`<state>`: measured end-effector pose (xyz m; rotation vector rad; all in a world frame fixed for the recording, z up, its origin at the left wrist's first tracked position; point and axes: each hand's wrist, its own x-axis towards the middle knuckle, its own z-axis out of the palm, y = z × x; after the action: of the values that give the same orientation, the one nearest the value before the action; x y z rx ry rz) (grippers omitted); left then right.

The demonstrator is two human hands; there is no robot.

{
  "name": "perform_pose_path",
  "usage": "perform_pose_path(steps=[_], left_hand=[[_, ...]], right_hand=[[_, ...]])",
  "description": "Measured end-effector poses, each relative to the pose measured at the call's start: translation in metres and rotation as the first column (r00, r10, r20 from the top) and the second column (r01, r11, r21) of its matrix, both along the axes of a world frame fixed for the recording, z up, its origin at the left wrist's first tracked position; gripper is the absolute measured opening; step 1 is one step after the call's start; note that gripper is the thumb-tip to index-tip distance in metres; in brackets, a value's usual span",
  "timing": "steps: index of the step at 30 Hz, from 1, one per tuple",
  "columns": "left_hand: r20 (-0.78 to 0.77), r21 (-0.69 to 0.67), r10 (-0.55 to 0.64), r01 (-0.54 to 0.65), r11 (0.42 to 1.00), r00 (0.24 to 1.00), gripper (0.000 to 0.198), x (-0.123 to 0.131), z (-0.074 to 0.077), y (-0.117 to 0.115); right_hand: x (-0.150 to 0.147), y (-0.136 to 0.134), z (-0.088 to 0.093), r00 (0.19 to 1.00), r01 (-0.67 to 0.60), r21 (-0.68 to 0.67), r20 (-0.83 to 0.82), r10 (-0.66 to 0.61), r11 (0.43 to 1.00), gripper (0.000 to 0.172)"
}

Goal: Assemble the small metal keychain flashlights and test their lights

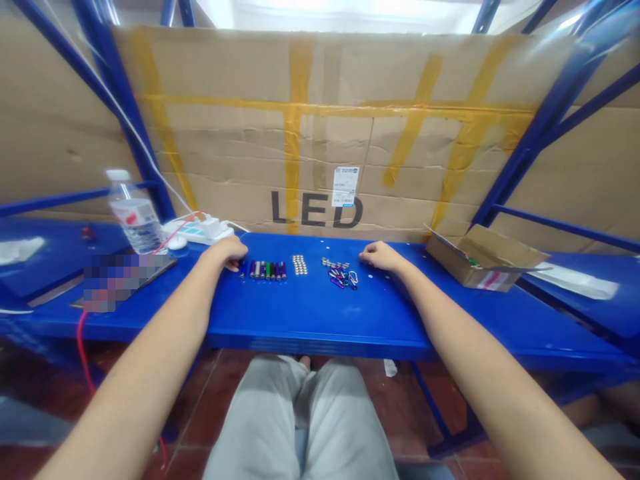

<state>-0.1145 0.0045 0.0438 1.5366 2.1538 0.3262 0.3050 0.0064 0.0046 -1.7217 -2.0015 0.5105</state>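
My left hand rests on the blue table with its fingers curled and closed, just left of a row of small metallic tubes in blue, purple, silver and green. Nothing shows in its fingers. To the right of the tubes lies a block of small round silver pieces. Farther right are several small silver parts and a pile of coloured carabiners. My right hand lies on the table right of these, loosely closed, with no object visible in it.
An open cardboard box stands at the right. On the left are a water bottle, a white power strip with cables, and a blurred-out flat item. A large cardboard sheet closes off the back between blue metal posts.
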Motion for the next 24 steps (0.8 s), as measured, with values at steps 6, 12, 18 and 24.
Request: perform_pose_path(steps=[6,12,18,24], left_hand=[[0.027,0.037,-0.026,0.025,0.999,0.999,0.013,0.001,-0.001,0.0],[0.07,0.025,-0.097,0.095,0.995,0.993,0.016,-0.002,0.004,-0.005],[0.047,-0.095,-0.166,0.169,0.981,0.985,0.028,-0.011,0.01,-0.009],[0.016,-0.106,-0.207,0.208,0.972,0.978,0.021,-0.011,0.008,-0.008]], right_hand=[[0.0,-0.001,0.0,1.0,-0.009,-0.008,-0.008,0.009,1.0,0.022],[-0.002,-0.005,0.003,1.0,-0.019,-0.004,0.0,0.019,1.0,0.021],[-0.005,-0.008,0.006,1.0,-0.004,-0.007,0.019,0.004,1.0,0.02],[-0.006,-0.008,0.007,0.999,-0.007,0.006,0.053,0.007,1.0,0.02]])
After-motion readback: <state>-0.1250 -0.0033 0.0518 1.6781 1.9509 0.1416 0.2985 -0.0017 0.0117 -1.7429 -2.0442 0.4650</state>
